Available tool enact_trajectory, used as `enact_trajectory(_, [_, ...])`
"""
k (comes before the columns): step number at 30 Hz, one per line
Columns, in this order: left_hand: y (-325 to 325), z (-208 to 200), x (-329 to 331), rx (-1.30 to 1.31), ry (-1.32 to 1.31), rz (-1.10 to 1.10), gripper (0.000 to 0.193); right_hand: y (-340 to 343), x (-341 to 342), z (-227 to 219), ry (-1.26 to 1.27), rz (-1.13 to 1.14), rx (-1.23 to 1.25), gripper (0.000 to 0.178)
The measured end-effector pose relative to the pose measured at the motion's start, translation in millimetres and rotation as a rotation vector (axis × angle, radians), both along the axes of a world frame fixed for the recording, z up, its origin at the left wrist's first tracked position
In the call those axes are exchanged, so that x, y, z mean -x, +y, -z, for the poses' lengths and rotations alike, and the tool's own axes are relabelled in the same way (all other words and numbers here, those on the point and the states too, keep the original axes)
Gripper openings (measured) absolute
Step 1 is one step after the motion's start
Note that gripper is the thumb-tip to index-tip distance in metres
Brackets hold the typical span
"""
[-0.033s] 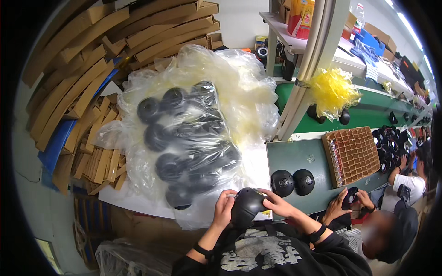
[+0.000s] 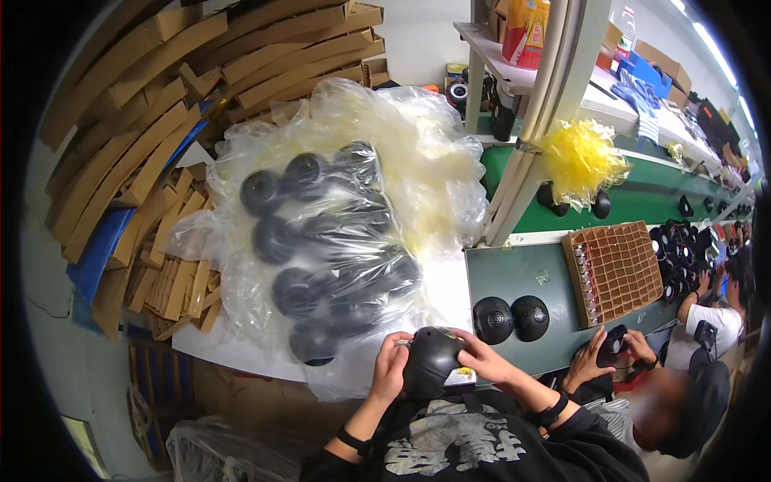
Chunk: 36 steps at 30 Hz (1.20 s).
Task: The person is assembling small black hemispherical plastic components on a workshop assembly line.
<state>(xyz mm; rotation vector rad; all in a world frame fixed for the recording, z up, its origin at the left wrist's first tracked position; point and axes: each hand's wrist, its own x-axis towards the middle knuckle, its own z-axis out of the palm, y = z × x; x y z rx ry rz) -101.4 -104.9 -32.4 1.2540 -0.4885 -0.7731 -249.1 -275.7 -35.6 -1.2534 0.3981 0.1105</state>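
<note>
Close to my chest, at the table's front edge, I hold a black rounded plastic shell [image 2: 432, 361] between both hands. My left hand [image 2: 391, 365] grips its left side, fingers curled near the top. On the opposite side, my right hand [image 2: 484, 356] has its fingers bent against the shell's upper right. The underside is hidden. Left of it, several black round shells [image 2: 299, 291] lie in rows under clear plastic bagging [image 2: 438, 161] on the white table [image 2: 446, 285]. Two similar black shells [image 2: 530, 318] with small perforated patches rest on the green bench at my right.
A brown divided crate [image 2: 618, 269] stands on the green bench [image 2: 514, 273]. Folded cardboard [image 2: 265, 60] is stacked at far left. A yellow plastic bundle [image 2: 580, 159] hangs on a post. At right, a co-worker's hands [image 2: 590, 361] hold a dark part.
The co-worker's hands and the dark part in them have shifted slightly. My hands and the shell stay in nearly the same place.
</note>
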Motion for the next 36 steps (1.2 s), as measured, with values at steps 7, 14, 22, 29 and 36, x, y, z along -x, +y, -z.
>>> enact_trajectory(7, [19,-61,6,0.058,-0.162,-0.115,0.039,28,-17,-82,-0.456,0.111,0.713,0.094])
enact_trajectory(14, [19,-85,9,0.271,-0.368,-0.309,0.042,47,-22,-127,-0.511,0.241,1.080,0.058])
enact_trajectory(22, [25,-95,10,0.109,-0.297,-0.257,0.040,47,-25,-136,-0.777,0.123,1.629,0.034])
enact_trajectory(29, [18,-93,10,-0.069,-0.322,-0.213,0.047,38,-18,-132,-0.731,-0.070,1.885,0.029])
enact_trajectory(36, [9,-87,14,-0.085,-0.636,-0.275,0.050,23,-23,-133,-0.473,0.363,0.852,0.014])
